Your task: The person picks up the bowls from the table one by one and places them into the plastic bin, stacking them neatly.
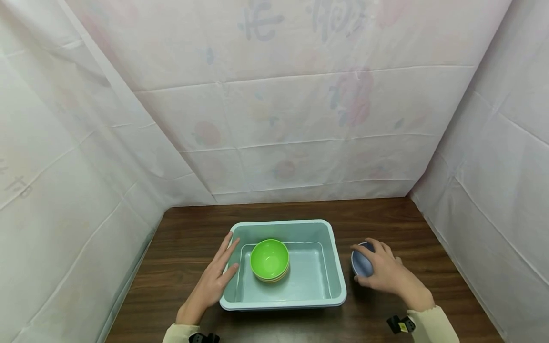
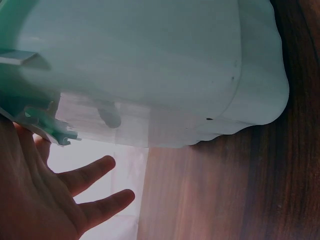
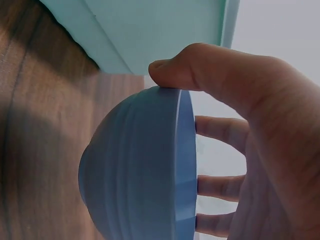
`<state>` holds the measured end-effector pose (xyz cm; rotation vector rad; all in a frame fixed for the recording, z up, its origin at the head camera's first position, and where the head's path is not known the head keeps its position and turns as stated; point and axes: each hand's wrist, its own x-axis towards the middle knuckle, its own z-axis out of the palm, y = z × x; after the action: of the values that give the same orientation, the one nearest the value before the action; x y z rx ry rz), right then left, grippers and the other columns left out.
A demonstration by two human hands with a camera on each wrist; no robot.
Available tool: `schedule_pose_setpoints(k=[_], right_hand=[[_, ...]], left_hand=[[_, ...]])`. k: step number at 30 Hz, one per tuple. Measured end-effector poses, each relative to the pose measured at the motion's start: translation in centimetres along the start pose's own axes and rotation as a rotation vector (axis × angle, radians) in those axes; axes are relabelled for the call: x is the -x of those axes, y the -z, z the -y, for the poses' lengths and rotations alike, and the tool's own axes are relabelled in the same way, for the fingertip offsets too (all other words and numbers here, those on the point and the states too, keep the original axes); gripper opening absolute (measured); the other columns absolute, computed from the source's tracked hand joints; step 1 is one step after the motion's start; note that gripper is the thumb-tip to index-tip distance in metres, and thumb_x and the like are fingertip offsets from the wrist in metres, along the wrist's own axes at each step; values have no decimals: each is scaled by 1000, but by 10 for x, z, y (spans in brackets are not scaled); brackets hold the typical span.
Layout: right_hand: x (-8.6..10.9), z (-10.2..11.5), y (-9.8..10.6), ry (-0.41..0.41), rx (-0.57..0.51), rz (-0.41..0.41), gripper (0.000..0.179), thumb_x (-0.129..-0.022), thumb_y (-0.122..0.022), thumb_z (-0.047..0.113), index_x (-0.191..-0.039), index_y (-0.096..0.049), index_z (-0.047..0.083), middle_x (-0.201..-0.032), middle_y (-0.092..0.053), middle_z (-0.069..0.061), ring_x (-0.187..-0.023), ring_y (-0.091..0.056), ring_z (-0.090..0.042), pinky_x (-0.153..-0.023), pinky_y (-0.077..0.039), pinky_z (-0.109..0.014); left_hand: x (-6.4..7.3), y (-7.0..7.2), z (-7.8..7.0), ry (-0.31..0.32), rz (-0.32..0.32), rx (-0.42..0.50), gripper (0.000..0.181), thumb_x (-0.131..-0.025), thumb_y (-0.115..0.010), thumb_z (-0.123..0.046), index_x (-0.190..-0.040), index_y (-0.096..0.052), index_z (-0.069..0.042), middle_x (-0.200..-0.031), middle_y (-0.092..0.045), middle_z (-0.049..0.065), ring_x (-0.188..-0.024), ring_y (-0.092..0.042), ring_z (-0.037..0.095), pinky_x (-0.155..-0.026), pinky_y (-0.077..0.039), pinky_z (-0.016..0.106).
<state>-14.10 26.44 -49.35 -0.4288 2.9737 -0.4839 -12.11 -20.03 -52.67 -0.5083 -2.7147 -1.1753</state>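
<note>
My right hand (image 1: 384,270) grips a blue bowl (image 1: 362,262) by its rim, to the right of a pale blue-green plastic basin (image 1: 337,267). In the right wrist view the thumb presses the near rim of the bowl (image 3: 140,160), and the other fingers reach across to its far side. The bowl's base is close over the wooden table. At the basin's left rim lies my left hand (image 1: 211,282), its fingers straight and spread. Inside the basin, left of its middle, sits a green bowl (image 1: 269,259) nested on others whose yellowish rims show below it.
The dark wooden table (image 1: 184,247) carries the basin near its middle. White printed sheets (image 1: 300,143) hang behind the table and along both sides.
</note>
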Motion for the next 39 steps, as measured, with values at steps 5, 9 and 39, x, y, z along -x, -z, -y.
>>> schedule_pose_setpoints(k=[5, 9, 39], right_hand=[[-2, -1, 7, 11, 10, -28, 75, -73, -88, 41, -140, -61, 23, -147, -44, -29, -126, -45, -60, -70, -47, -75], [-5, -1, 11, 19, 10, -36, 74, -73, -87, 42, -140, -61, 23, -147, -44, -29, -126, -45, -60, -69, -48, -74], [-19, 21, 44, 81, 49, -132, 72, -78, -84, 42, -144, -59, 26, -151, -42, -26, -129, -44, -57, -72, -48, -71]], left_hand=[[-1, 0, -1, -3, 3, 10, 57, -107, -54, -20, -161, -37, -13, -174, -17, 5, -156, -27, 34, -113, -32, 65], [0, 0, -1, 1, 2, 8, 57, -107, -54, -20, -161, -36, -15, -174, -17, 5, -156, -27, 34, -113, -32, 65], [0, -2, 3, 2, 8, 15, 56, -109, -51, -26, -161, -36, -14, -174, -16, 4, -156, -26, 34, -114, -32, 65]])
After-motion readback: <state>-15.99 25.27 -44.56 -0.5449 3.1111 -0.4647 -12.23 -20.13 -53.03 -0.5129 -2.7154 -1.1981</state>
